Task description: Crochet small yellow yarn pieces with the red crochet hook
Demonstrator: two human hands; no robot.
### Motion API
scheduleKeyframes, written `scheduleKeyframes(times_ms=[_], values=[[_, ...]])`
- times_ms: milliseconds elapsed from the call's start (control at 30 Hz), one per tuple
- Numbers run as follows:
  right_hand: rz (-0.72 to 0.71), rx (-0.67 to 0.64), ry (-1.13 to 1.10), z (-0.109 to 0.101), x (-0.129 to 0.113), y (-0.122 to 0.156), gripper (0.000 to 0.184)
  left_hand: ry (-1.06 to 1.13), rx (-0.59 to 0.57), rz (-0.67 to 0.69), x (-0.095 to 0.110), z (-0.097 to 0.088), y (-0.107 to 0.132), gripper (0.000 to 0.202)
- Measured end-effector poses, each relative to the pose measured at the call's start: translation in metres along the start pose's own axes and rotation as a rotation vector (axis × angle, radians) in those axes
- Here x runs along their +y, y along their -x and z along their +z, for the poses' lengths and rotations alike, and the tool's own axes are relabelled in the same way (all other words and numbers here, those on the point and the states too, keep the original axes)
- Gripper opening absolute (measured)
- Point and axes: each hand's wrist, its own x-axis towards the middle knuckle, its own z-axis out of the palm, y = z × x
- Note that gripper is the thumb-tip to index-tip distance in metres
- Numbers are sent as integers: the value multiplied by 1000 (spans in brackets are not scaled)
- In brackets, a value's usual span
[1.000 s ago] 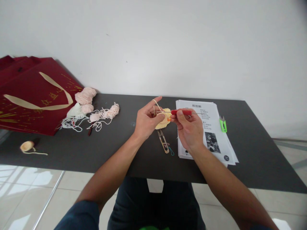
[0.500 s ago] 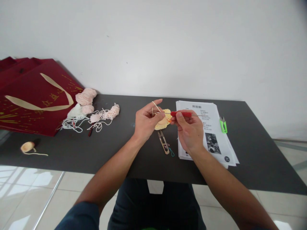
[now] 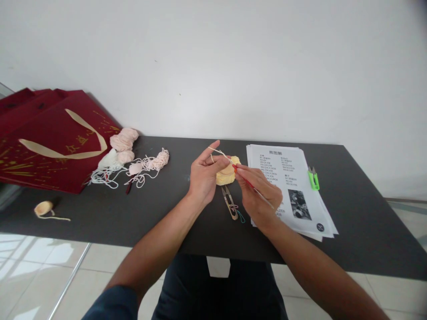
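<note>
My left hand [image 3: 204, 175] pinches a pale yarn [image 3: 218, 151] between thumb and fingers. The strand passes over the raised index finger and runs toward my right fingertips. In my right hand [image 3: 262, 195] is a crochet hook [image 3: 248, 182] with a red handle, its metal rear end sticking out below the fingers. The hook's tip meets the yarn near the left thumb, where a small orange bit shows. Yellow yarn work [image 3: 226, 178] appears just beyond and below the fingers, partly covered by them. Whether the left hand also grips it, I cannot tell. Thread snips [image 3: 230, 203] lie close below.
Printed sheets [image 3: 296, 178] are stacked at the right, with green-handled snips [image 3: 313, 178] on their edge. To the left are pink yarn [image 3: 124, 139], tangled white yarn [image 3: 106, 173], a small cream crocheted cup [image 3: 43, 207] and dark red paper bags [image 3: 60, 138].
My right hand has turned the hook from level to slanting, its rear end now pointing down right. The hook's tip has come to the yarn, and the left index finger has tilted up.
</note>
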Motion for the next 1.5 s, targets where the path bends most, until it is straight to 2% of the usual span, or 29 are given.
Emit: scheduleKeyframes(times_ms=[33, 100, 267, 367, 700, 1067, 1333, 1500], values=[[-38, -8, 9, 0, 2, 1, 38, 22, -6, -16, 1, 0, 0, 68], [-2, -6, -37, 0, 6, 0, 38, 49, -27, -54, 4, 0, -1, 66], [421, 46, -475, 1, 12, -13, 17, 25, -53, -87, 7, -1, -3, 63], [542, 36, -635, -2, 12, -23, 9, -8, -73, -87, 7, -1, -3, 65], [440, 74, -606, -12, 14, -37, 16, -82, -89, -23, 7, -2, -3, 67], [324, 21, -545, -15, 13, -34, 14, -116, -140, -7, 13, -4, -3, 59], [428, -26, -537, -19, 8, -36, 21, -98, -204, -108, 18, -8, -4, 40], [661, -31, -691, -17, 12, -36, 23, -98, -207, -112, 14, -7, -3, 27]])
